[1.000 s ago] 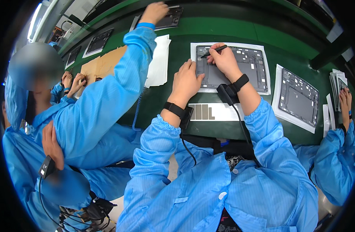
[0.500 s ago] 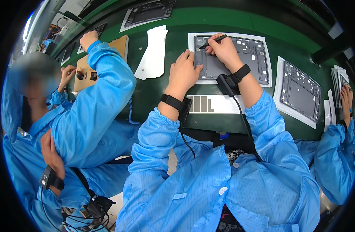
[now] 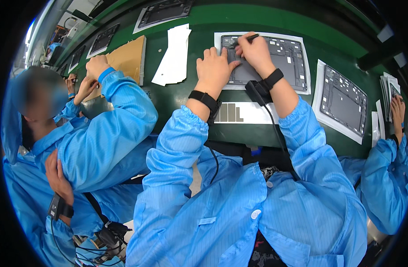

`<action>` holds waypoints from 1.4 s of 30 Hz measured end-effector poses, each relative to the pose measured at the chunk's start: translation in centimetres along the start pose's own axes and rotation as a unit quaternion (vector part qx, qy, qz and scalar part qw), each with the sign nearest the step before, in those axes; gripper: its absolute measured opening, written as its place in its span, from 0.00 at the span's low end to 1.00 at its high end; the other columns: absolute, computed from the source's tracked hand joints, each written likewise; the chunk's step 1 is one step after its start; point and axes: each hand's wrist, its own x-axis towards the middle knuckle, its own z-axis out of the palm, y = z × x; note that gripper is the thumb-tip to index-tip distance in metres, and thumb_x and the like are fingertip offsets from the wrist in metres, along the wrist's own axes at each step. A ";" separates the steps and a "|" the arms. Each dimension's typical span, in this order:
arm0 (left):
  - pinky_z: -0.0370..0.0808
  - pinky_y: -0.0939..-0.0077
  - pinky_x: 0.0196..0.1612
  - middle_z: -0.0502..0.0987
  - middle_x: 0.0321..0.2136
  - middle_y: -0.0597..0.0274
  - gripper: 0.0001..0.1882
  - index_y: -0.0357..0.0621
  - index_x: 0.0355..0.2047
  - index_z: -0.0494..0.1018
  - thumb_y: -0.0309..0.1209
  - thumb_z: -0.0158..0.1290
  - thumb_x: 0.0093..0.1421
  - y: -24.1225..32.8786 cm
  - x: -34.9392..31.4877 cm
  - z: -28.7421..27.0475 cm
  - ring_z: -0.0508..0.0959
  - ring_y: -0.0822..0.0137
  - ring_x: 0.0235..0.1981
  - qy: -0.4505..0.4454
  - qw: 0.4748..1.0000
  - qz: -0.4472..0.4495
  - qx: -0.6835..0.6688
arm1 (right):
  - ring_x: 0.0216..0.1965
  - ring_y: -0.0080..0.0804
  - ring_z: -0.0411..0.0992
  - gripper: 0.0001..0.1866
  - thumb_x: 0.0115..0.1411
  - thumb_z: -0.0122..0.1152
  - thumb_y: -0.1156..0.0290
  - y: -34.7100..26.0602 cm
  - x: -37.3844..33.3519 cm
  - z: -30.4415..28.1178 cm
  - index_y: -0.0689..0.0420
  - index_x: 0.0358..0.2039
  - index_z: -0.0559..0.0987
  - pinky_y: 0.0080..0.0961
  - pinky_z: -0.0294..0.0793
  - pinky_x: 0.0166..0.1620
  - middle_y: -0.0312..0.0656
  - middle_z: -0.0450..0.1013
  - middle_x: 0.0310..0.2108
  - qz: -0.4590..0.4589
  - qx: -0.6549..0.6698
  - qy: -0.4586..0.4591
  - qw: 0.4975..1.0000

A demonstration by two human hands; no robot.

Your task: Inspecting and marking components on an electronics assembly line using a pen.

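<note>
A dark grey tablet-like housing (image 3: 286, 69) with small white pieces along its edges lies on a white sheet (image 3: 307, 84) in front of me. My right hand (image 3: 259, 54) grips a slim black pen-shaped tool (image 3: 253, 37) over the housing's upper left part. The tool's tip is blurred near the fingers. Beside the housing's left edge is my left hand (image 3: 212, 71), palm down, fingers apart and holding nothing; its fingertips reach the edge area. Below both hands lies a white strip (image 3: 259, 114) bearing several grey rectangular pieces (image 3: 231, 112).
To the right, another housing (image 3: 344, 103) rests on a white sheet. White papers (image 3: 173, 55) and a brown board (image 3: 132, 60) are to the left. A co-worker's arm (image 3: 124, 100) reaches over the table there; another person's hand (image 3: 397, 111) is at far right. A cable (image 3: 275, 127) hangs from my right wrist.
The whole view has shifted slightly. My right hand still holds the tool near the housing's upper left. The left co-worker's raised hand has come down to their other hand.
</note>
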 end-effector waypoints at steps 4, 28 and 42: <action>0.69 0.53 0.52 0.66 0.57 0.45 0.36 0.45 0.58 0.68 0.58 0.49 0.59 -0.7 -2.1 1.2 0.65 0.46 0.59 0.119 0.991 0.015 0.055 | 0.20 0.27 0.75 0.12 0.61 0.56 0.67 -6.8 -1.6 -3.2 0.66 0.30 0.75 0.21 0.73 0.25 0.47 0.77 0.21 -0.097 0.130 0.089 0.983; 0.61 0.45 0.60 0.60 0.62 0.42 0.31 0.57 0.58 0.71 0.53 0.56 0.55 5.5 -19.3 -0.7 0.60 0.35 0.62 0.025 0.993 0.054 -0.101 | 0.25 0.26 0.77 0.09 0.63 0.54 0.75 -2.4 -18.6 -2.9 0.65 0.42 0.74 0.18 0.74 0.26 0.42 0.76 0.25 0.096 0.194 -0.034 0.976; 0.61 0.47 0.61 0.63 0.57 0.37 0.23 0.34 0.46 0.71 0.39 0.59 0.57 12.4 -10.0 -1.6 0.60 0.36 0.62 0.051 0.970 0.117 -0.206 | 0.23 0.23 0.75 0.08 0.61 0.55 0.76 -1.1 -9.6 -20.6 0.62 0.40 0.70 0.20 0.76 0.28 0.40 0.74 0.24 0.039 0.039 0.047 0.997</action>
